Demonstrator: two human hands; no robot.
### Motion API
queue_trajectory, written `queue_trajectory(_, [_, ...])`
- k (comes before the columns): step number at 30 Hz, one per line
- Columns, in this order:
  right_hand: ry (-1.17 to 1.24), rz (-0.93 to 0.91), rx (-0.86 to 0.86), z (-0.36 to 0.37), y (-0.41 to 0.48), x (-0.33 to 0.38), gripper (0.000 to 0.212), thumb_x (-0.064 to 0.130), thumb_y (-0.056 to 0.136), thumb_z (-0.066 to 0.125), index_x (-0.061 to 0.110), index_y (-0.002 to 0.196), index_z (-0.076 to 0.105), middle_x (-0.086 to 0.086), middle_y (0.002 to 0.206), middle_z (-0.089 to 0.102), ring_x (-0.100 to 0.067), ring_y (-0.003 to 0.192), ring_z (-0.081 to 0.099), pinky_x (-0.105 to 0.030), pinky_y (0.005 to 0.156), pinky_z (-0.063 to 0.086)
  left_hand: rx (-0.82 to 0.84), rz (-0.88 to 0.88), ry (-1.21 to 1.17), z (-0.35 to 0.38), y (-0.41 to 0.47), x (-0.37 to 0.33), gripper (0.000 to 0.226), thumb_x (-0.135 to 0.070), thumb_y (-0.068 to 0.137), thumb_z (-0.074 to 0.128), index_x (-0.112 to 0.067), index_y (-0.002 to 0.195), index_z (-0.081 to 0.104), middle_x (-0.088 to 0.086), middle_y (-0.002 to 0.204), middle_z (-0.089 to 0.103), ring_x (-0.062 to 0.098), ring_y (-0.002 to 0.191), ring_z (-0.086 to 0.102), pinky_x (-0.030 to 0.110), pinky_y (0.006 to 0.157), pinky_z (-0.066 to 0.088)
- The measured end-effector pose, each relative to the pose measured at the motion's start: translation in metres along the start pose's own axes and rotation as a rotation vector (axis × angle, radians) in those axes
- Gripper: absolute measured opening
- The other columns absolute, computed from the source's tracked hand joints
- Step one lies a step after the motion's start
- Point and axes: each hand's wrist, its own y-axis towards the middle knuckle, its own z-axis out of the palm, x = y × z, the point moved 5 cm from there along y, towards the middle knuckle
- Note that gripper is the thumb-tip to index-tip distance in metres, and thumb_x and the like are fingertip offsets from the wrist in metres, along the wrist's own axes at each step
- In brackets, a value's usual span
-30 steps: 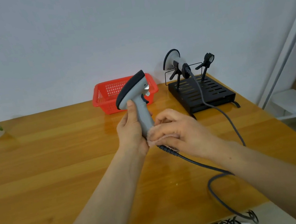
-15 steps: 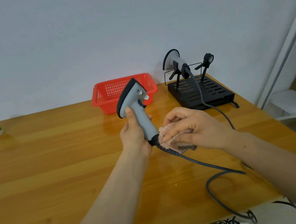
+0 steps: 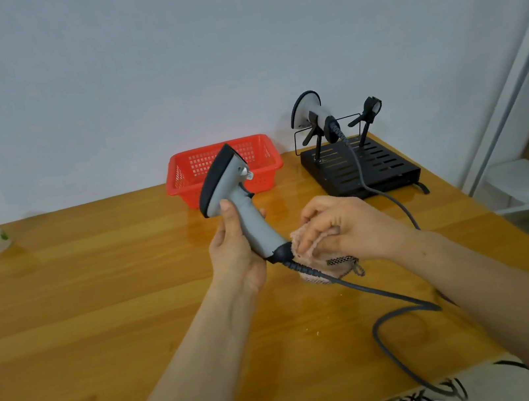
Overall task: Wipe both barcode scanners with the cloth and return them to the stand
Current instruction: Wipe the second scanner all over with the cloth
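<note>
- Your left hand (image 3: 235, 257) is wrapped around the handle of the grey plastic barcode scanner with the black head (image 3: 234, 201), holding it clear of the wooden table (image 3: 100, 313). Keep that grip firm.
- Your right hand (image 3: 347, 227) is closed on the bunched pink cloth (image 3: 313, 255), touching the handle's base where the dark cable (image 3: 374, 292) leaves. Pinch the cloth around the handle and work upward, I'd suggest.
- The scanner's long axis runs from beside your right fingers up and away to the left; its head tilts left.
- Beyond your right hand, a second grey scanner (image 3: 310, 113) rests on the black slotted metal stand (image 3: 359, 164).
</note>
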Motion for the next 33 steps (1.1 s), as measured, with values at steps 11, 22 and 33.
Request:
queue_trajectory(11, [0.244,0.025,-0.458,-0.018,0.031,0.039,0.013,0.020,0.077,0.073,0.018,0.089,0.071,0.004,0.094,0.058,-0.001,0.089,0.059,-0.012,0.082,0.044,0.135,-0.101,0.052,0.014,-0.018,0.021,0.082,-0.070,0.063,0.055,-0.005,0.113,0.059,0.016,0.091,0.067,0.030,0.072,0.064,0.040,0.062,0.056])
queue_trajectory(22, [0.209,0.086,-0.638,-0.051,0.023,0.028,0.016,0.023,0.082,0.069,0.019,0.097,0.071,-0.001,0.110,0.054,-0.006,0.103,0.052,-0.014,0.089,0.041,0.141,-0.046,0.136,0.009,-0.023,0.025,0.076,-0.072,0.061,0.050,-0.007,0.097,0.063,0.000,0.060,0.060,0.012,0.048,0.052,0.022,0.046,0.047])
queue_trajectory(33, [-0.171,0.091,-0.567,-0.047,0.031,0.041,0.015,0.033,0.085,0.062,0.023,0.091,0.071,0.006,0.094,0.057,-0.011,0.101,0.049,-0.032,0.080,0.045,0.137,0.003,0.220,0.015,-0.035,0.026,0.074,-0.072,0.061,0.050,-0.004,0.088,0.063,0.002,0.055,0.057,0.013,0.043,0.050,0.022,0.043,0.045])
